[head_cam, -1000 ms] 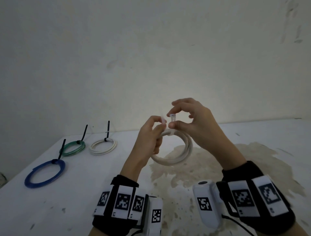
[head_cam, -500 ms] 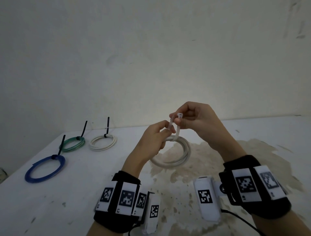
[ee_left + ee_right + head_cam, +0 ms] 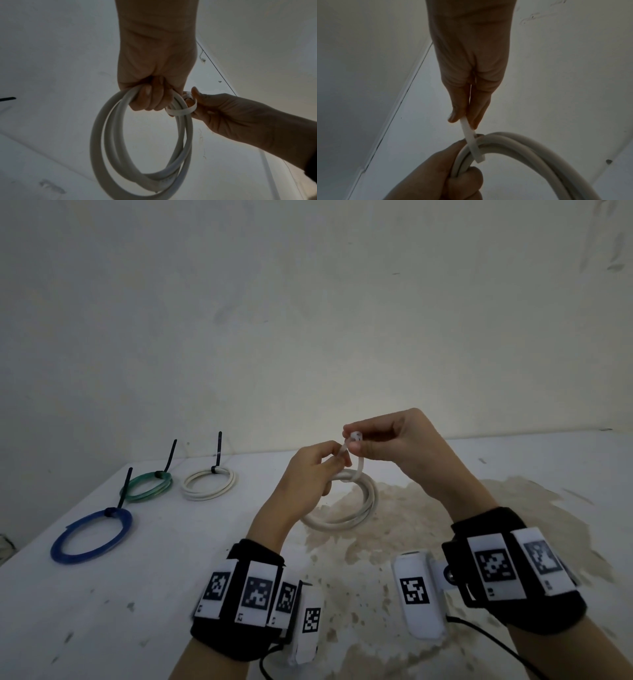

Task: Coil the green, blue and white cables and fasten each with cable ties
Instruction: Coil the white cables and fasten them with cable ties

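Observation:
A coiled white cable [image 3: 356, 508] [image 3: 109, 142] [image 3: 530, 147] hangs above the table, gripped at its top by my left hand [image 3: 315, 470] [image 3: 150, 100] [image 3: 453, 175]. A white cable tie [image 3: 356, 457] [image 3: 181, 111] [image 3: 471, 142] loops round the coil beside that grip. My right hand [image 3: 376, 440] [image 3: 205, 105] [image 3: 467, 119] pinches the tie's upper end between thumb and fingers, just above and right of the left hand. The left thumb and forefinger also pinch the tie's strap.
On the white table [image 3: 171, 577] at the left lie three coils with black ties: a blue one [image 3: 92, 535], a green one [image 3: 147, 486] and a white one [image 3: 209, 484]. A wall [image 3: 308, 320] stands close behind. A brown stain [image 3: 428, 525] covers the table's middle.
Both hands and the coil have risen slightly and shifted right. The tie has gone from a short stub between the fingertips to a taller loop over the coil.

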